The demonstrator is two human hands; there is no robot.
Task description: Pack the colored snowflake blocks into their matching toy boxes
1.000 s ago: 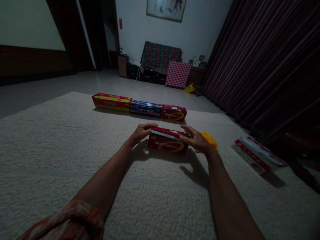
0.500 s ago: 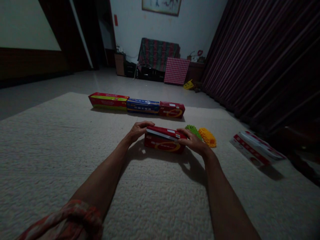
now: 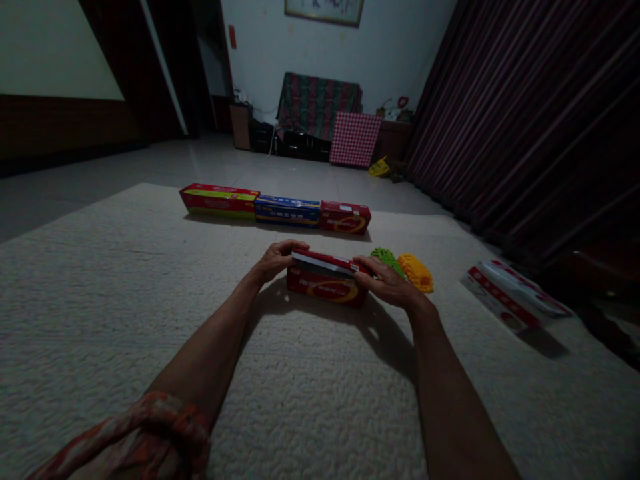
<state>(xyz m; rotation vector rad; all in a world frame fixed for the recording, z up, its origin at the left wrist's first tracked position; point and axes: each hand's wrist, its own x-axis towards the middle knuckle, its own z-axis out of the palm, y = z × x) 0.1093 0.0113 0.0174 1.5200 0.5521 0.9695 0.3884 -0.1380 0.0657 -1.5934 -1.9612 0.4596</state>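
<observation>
A red cardboard box [image 3: 325, 285] with a yellow curve on its front sits on the pale quilted mat [image 3: 320, 393]. Its top flap is tilted up at the near edge, and a white strip and dark gap show under it. My left hand [image 3: 277, 259] grips the flap's left end, thumb and fingers bent around the corner. At the other end, my right hand [image 3: 384, 280] holds the flap's right corner between thumb and fingers. What lies inside the box is hidden. Close behind my right hand are a green fuzzy item [image 3: 387, 260] and a yellow one [image 3: 416, 273].
Beyond the red box stands a row of boxes: a long red-and-green box [image 3: 220, 202], a blue box [image 3: 287, 212] and another red box [image 3: 345, 218]. A white-and-red box [image 3: 513, 297] lies at the right. A dark curtain [image 3: 480, 100] hangs along the right side.
The flap of the red box has lifted further at its near edge, and the gap beneath it is wider. Both hands stay at its ends.
</observation>
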